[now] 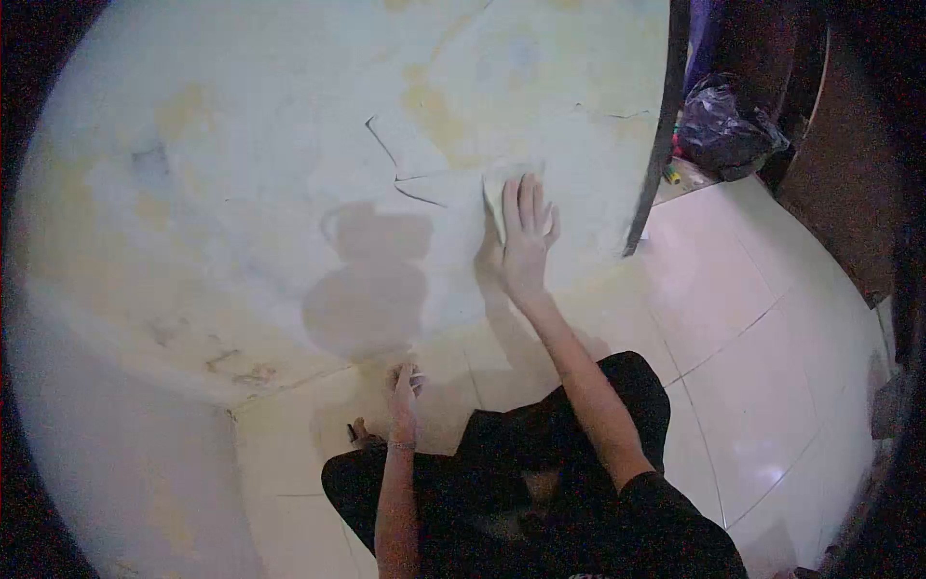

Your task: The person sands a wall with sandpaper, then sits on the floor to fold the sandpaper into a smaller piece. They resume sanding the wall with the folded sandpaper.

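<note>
My right hand [526, 246] lies against the wall [289, 116], its fingers stretched upward over a thin pale sheet [494, 183] and pressing it to the surface. The sheet's left and top edges show around my fingers; the rest is under the hand. My left hand [405, 386] is low over my left knee, close to the wall's foot, with its fingers curled in. Something whitish shows at those fingers, too small to make out. Cracks [395, 179] run across the wall left of the sheet, among yellowish patches.
I sit on a tiled floor [733, 386] in dark clothes. A dark strip [661, 125] edges the wall on the right. Beyond it lies a black plastic bag [728, 130], with a brown panel [849, 174] farther right. My shadow falls on the wall.
</note>
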`<state>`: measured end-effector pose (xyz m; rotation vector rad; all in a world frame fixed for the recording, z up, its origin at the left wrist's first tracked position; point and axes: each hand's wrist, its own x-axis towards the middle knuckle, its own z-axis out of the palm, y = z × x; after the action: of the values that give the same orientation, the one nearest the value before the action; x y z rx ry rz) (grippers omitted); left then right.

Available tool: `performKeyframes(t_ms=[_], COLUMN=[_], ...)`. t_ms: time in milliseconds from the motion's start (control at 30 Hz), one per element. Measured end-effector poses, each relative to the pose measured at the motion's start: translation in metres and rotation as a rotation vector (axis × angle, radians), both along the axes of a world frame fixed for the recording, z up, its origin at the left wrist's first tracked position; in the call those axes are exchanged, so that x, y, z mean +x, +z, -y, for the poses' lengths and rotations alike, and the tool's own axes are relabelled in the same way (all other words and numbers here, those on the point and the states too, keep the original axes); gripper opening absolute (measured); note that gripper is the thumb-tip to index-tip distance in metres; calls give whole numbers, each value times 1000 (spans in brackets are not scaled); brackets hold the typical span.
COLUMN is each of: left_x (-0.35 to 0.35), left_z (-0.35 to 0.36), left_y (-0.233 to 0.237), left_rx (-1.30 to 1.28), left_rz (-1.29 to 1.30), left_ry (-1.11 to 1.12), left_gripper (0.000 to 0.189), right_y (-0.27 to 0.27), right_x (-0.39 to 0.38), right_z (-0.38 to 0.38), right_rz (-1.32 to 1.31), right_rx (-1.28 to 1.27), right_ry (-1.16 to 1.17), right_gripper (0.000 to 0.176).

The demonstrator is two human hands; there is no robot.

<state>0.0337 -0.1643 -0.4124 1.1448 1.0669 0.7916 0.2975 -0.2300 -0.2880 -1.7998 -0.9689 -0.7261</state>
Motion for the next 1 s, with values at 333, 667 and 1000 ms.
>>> performKeyframes(t_ms=[333, 667, 1000], left_x=[-4, 1, 7], left_z=[-6, 13, 15], left_y=[-22, 0, -3], left_rx=[-45, -5, -12], left_rz=[-4, 15, -23], left_ry=[-13, 13, -1], left_gripper=[20, 22, 20], right_y=[6, -10, -49], right_x=[16, 8, 2], right_z=[16, 10, 11], right_rz=[-18, -51, -20], right_rx=[7, 53, -79], right_ry=[-60, 22, 26], right_gripper=[75, 70, 72])
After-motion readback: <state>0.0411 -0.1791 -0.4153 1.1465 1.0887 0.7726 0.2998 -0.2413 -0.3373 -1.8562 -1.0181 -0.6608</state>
